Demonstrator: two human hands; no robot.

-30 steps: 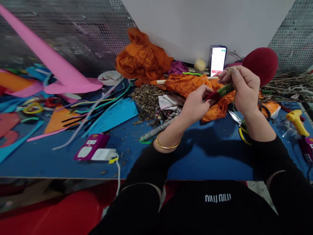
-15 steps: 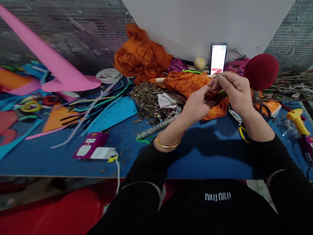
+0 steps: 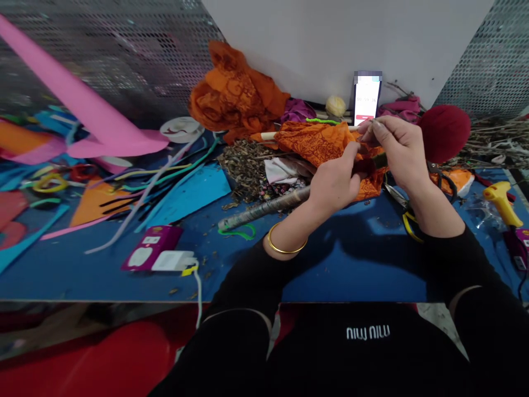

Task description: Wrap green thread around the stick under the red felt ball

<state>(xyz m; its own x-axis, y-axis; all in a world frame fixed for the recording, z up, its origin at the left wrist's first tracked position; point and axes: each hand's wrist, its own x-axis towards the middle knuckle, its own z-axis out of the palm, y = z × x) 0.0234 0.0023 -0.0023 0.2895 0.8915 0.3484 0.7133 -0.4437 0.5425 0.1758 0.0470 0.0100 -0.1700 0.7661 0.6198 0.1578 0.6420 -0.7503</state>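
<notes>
My left hand (image 3: 335,179) curls around a dark red piece (image 3: 366,166) at mid-table. A grey, string-wrapped stick (image 3: 264,210) passes under my left wrist, in line with that piece and with a dark red ball (image 3: 444,134) beyond my right hand; their joins are hidden. My right hand (image 3: 400,146) is closed, thumb and forefinger pinched close to my left fingertips. What it pinches is too small to make out. Orange patterned cloth (image 3: 316,140) lies behind my hands. Scissors with yellow handles (image 3: 412,226) lie beneath my right wrist.
A lit phone (image 3: 367,96) leans on the wall. Left are a pink paper cone (image 3: 82,99), coloured strips, blue sheet (image 3: 194,193) and purple power block (image 3: 152,248) with a white plug. Dried leaves (image 3: 239,165) lie mid-table. A yellow glue gun (image 3: 500,201) stands right.
The wrapped stick has shifted left, showing more of its length and a green loop at its end. The red ball has dipped slightly. My left forefinger has lifted toward my right fingertips.
</notes>
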